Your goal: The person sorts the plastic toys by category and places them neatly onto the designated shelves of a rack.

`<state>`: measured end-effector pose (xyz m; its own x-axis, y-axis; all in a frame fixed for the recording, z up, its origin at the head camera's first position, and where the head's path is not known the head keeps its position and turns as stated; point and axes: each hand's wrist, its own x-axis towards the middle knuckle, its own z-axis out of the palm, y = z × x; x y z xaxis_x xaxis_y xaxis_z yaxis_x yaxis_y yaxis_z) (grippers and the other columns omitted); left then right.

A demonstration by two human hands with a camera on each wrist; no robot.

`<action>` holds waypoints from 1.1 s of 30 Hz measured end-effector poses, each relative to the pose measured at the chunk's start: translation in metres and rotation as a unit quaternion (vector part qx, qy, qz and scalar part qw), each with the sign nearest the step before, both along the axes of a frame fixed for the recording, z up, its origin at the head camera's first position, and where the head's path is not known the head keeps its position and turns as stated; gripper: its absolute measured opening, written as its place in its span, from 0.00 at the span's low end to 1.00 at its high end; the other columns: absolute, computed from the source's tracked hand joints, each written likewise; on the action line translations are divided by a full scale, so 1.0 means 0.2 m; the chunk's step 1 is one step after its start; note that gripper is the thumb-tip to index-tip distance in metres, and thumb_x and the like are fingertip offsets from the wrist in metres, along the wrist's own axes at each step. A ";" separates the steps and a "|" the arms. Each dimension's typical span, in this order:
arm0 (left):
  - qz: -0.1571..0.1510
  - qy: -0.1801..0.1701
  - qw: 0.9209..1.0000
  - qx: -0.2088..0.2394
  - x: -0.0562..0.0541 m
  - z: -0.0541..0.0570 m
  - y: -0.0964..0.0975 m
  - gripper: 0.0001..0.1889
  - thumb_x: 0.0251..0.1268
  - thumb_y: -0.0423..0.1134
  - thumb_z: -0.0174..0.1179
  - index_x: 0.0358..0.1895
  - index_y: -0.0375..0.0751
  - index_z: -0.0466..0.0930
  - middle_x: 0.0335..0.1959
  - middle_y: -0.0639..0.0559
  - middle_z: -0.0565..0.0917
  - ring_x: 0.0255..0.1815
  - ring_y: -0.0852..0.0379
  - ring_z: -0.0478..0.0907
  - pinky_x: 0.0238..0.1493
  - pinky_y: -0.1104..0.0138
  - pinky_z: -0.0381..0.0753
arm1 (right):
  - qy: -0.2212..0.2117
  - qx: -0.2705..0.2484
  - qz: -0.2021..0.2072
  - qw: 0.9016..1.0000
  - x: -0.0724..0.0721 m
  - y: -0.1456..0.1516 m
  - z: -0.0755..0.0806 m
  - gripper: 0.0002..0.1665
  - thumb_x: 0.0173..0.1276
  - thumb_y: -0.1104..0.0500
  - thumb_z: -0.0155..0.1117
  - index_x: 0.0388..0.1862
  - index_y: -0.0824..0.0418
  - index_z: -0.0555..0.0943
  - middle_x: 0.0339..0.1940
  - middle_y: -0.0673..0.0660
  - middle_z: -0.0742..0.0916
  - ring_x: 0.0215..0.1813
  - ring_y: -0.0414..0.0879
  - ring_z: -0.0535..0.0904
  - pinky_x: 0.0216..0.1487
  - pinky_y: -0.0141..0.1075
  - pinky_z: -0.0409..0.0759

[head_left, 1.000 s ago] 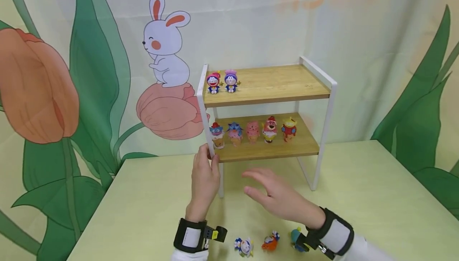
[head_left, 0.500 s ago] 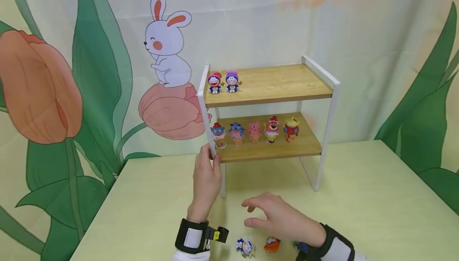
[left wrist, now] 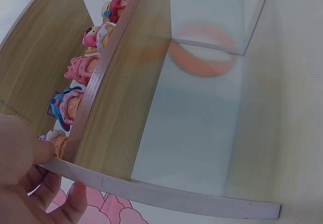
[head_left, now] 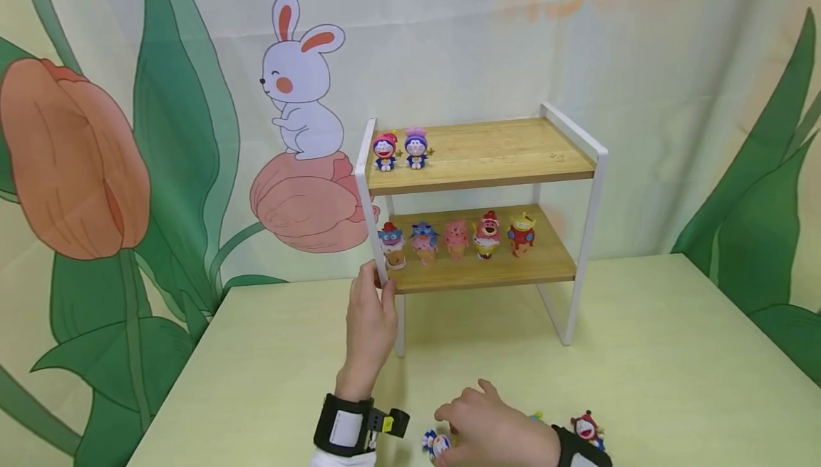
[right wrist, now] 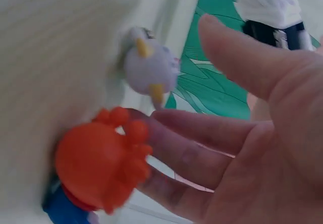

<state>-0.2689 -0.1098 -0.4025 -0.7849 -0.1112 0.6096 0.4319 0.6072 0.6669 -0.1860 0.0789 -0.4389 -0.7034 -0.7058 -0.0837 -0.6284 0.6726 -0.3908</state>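
Observation:
My left hand [head_left: 370, 328] grips the white front leg [head_left: 377, 239] of a two-tier wooden shelf [head_left: 494, 175]; in the left wrist view thumb and fingers lie on either side of the white bar [left wrist: 161, 193]. Low over the table, my right hand [head_left: 490, 421] hovers among small figurines, holding nothing. The right wrist view shows its thumb apart from the fingers. A white-headed figurine [right wrist: 149, 67] is near the fingertips, and an orange figurine [right wrist: 96, 163] lies close by the fingers. In the head view a blue-and-white figurine [head_left: 438, 444] shows left of that hand.
Two blue cat figurines [head_left: 416, 150] stand at the top tier's left end. Several ice-cream-cone figurines [head_left: 457, 240] line the lower tier. A red-hooded figurine [head_left: 586, 430] lies by my right wrist, and a bit of a green one [head_left: 537, 416] shows behind the hand.
My right hand has come down from in front of the shelf to the figurines on the table. The left hand stays on the shelf leg.

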 end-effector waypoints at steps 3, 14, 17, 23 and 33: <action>0.000 -0.002 1.000 0.003 0.00 0.00 0.00 0.16 0.72 0.30 0.54 0.60 0.33 0.68 0.42 0.42 0.76 0.41 0.49 0.71 0.35 0.61 0.73 | -0.007 0.022 -0.009 1.000 0.00 -0.01 -0.02 0.20 0.58 0.42 0.73 0.42 0.53 0.85 0.32 0.39 0.83 0.43 0.41 0.76 0.61 0.68 0.59; 0.006 -0.007 1.000 0.002 0.02 0.00 -0.02 0.16 0.72 0.30 0.55 0.59 0.32 0.68 0.42 0.42 0.76 0.42 0.49 0.71 0.36 0.60 0.73 | 0.062 0.066 -0.002 0.996 0.00 -0.03 -0.08 0.12 0.57 0.41 0.72 0.30 0.45 0.83 0.27 0.38 0.80 0.37 0.39 0.75 0.57 0.70 0.62; 0.003 -0.006 1.000 0.001 0.02 0.00 -0.01 0.16 0.72 0.30 0.55 0.60 0.32 0.68 0.43 0.41 0.76 0.43 0.48 0.72 0.38 0.60 0.74 | 0.072 0.062 -0.004 0.995 0.00 -0.03 -0.07 0.12 0.57 0.42 0.73 0.31 0.45 0.82 0.28 0.38 0.80 0.38 0.40 0.75 0.56 0.69 0.64; 0.000 -0.002 1.000 0.004 0.01 0.00 0.00 0.17 0.71 0.29 0.55 0.60 0.32 0.67 0.43 0.41 0.76 0.43 0.48 0.72 0.38 0.60 0.75 | 0.024 -0.012 -0.024 0.999 -0.01 0.00 -0.03 0.11 0.55 0.48 0.75 0.33 0.47 0.82 0.29 0.34 0.80 0.37 0.35 0.75 0.60 0.66 0.61; 0.001 0.002 1.000 0.005 0.00 0.00 0.01 0.17 0.72 0.30 0.54 0.60 0.33 0.67 0.43 0.42 0.76 0.43 0.49 0.72 0.38 0.60 0.75 | -0.053 -0.126 -0.018 0.990 -0.02 0.02 0.03 0.11 0.58 0.57 0.75 0.37 0.55 0.82 0.24 0.38 0.77 0.27 0.32 0.71 0.33 0.28 0.73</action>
<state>-0.2697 -0.1082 -0.4035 -0.7824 -0.1181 0.6114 0.4337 0.6013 0.6711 -0.1910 0.0829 -0.4325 -0.7252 -0.6883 0.0178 -0.5526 0.5664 -0.6114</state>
